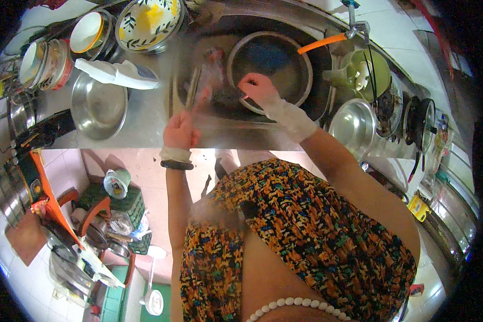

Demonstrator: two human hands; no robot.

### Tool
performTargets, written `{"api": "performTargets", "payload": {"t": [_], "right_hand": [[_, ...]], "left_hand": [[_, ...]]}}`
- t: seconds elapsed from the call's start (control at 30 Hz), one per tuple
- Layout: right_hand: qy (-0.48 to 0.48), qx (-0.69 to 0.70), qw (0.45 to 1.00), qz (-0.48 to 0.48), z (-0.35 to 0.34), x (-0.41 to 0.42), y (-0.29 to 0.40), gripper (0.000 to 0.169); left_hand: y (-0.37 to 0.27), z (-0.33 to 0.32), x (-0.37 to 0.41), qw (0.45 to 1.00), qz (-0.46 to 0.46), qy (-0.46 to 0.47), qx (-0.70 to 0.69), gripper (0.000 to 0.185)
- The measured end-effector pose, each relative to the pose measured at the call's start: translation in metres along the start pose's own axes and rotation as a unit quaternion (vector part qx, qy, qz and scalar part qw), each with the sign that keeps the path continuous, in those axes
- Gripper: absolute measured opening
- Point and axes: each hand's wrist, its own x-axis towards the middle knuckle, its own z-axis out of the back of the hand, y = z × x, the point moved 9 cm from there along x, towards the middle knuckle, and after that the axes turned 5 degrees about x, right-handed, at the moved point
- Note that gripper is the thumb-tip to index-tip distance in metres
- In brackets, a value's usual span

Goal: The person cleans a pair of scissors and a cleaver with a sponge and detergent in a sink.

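Both hands wear thin, pale translucent gloves. My left hand (181, 131) is above the front edge of the metal sink (249, 125), its fingers curled and a dark band at the wrist. Just beyond it, a blurred, pinkish translucent item (207, 86) lies beside a narrow metallic strip (194, 86); whether the hand grips either is unclear. Over the near left rim of a round metal basin (310, 76) in the sink, my right hand (257, 88) has bent fingers. A small reddish spot shows at its fingertips, too small to identify. The basin's inside looks dark.
An orange hose (322, 43) runs from the tap (358, 30) over the basin. Left stand a steel bowl (98, 108), a white packet (116, 73), and a patterned bowl (149, 24). Right are a green pot (370, 76) with chopsticks and a steel bowl (353, 126).
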Motion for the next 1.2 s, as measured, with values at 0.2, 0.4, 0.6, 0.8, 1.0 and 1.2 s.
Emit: {"api": "performTargets", "payload": {"t": [0.2, 0.4, 0.6, 0.8, 1.0, 1.2], "right_hand": [[0.004, -0.374, 0.923, 0.092, -0.029, 0.043, -0.088, 0.033], [0.144, -0.545, 0.824, 0.050, -0.086, 0.039, -0.070, 0.038], [0.188, -0.586, 0.788, 0.029, -0.104, 0.056, -0.120, 0.038], [0.008, -0.121, 0.992, -0.023, -0.086, 0.099, -0.153, 0.045], [0.065, -0.299, 0.951, -0.041, -0.101, 0.105, -0.166, 0.036], [0.218, -0.493, 0.842, 0.020, -0.120, 0.083, -0.135, 0.026]], "left_hand": [[-0.005, -0.010, -0.002, 0.999, -0.030, 0.013, 0.015, 0.027], [-0.001, -0.012, -0.008, 1.000, -0.019, 0.017, 0.010, 0.025], [-0.005, -0.017, -0.012, 1.000, -0.001, -0.016, 0.017, 0.024], [0.000, -0.014, -0.001, 1.000, -0.001, -0.006, 0.026, 0.026], [-0.012, -0.018, 0.003, 0.999, -0.018, -0.020, 0.029, 0.026], [-0.028, -0.021, 0.006, 1.000, -0.010, -0.016, 0.023, 0.026]]}}
